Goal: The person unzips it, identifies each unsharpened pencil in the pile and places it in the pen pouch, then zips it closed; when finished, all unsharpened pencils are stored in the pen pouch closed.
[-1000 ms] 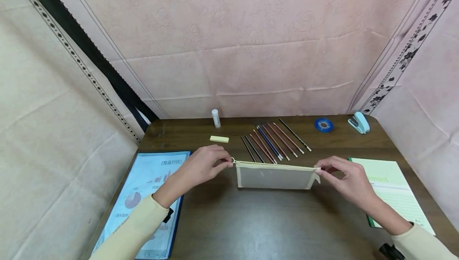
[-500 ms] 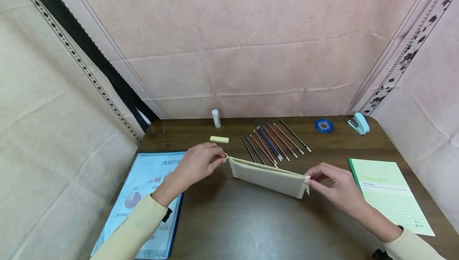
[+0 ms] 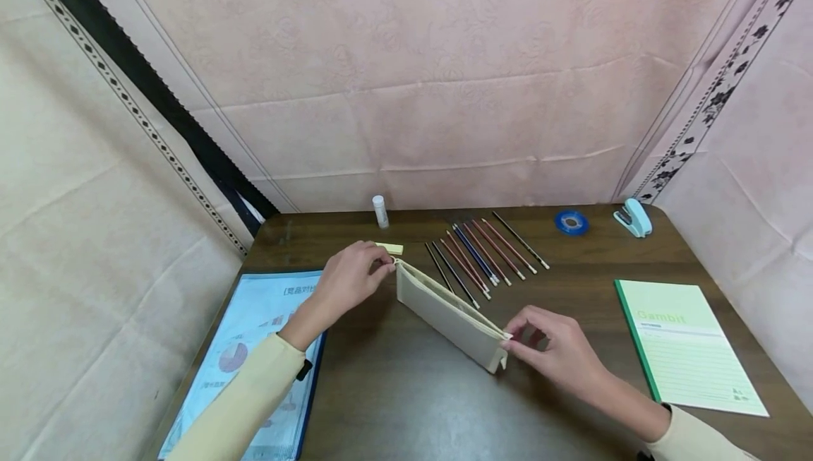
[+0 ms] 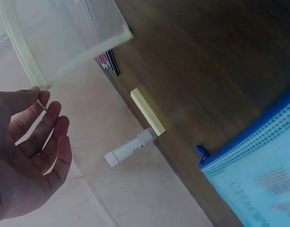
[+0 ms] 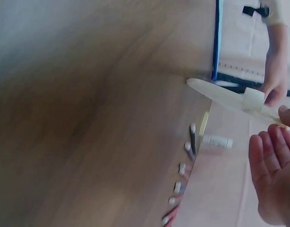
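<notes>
Between both hands a pale cream zippered pencil pouch (image 3: pixel 447 316) with see-through sides is held up, slanting down toward the right. My left hand (image 3: pixel 352 281) pinches its upper left corner by a small ring, which shows in the left wrist view between thumb and finger (image 4: pixel 26 120). With thumb and fingertips my right hand (image 3: pixel 559 348) pinches the opposite upper corner, and a small tab hangs below it. Behind the pouch several pencils (image 3: pixel 483 253) lie side by side on the table. A pale yellow stick-shaped block (image 3: pixel 392 249) lies just beyond my left hand.
A white capped tube (image 3: pixel 380 212) stands at the back edge. Blue tape (image 3: pixel 571 222) and a light blue stapler (image 3: pixel 633 218) sit at the back right. A blue document folder (image 3: pixel 254 362) lies left, a green notepad (image 3: pixel 692 344) right, on the brown table (image 3: pixel 406 404).
The pouch has turned from nearly level to slanting, its right end coming nearer and leftward with my right hand. My left hand has moved slightly left and away.
</notes>
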Tool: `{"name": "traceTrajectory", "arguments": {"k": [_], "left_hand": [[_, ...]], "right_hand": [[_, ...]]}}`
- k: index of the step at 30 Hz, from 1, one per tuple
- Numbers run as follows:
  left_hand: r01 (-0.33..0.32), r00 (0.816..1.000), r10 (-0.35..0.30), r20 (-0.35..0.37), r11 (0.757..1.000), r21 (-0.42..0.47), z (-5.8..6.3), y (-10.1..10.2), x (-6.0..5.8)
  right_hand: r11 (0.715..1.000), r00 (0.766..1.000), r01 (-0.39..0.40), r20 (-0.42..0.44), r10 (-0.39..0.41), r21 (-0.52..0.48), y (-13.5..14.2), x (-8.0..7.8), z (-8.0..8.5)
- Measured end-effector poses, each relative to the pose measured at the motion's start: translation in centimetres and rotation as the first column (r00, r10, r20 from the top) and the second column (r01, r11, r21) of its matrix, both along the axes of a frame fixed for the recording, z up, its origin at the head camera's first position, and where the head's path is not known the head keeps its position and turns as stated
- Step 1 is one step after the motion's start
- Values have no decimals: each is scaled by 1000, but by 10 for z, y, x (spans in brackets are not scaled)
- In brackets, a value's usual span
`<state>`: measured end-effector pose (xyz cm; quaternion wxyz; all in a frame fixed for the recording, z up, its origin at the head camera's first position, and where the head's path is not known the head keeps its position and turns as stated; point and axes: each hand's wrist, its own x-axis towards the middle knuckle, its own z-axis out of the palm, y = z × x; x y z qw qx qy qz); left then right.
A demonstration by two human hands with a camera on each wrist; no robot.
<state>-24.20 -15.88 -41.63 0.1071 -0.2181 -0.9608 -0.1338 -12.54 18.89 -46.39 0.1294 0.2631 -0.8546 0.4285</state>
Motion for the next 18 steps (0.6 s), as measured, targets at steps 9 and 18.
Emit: {"name": "traceTrajectory", "arguments": {"k": [9,18], "left_hand": [[-55,997,49,64,994,94,-9,10,-6],[30,879,-142,455,969,245,-14,15,3]], "right_hand": [[1000,999,2,48,-2,-10,-30,2,-4],[998,996,32,82,-27,-62,-52,2,-14]]}}
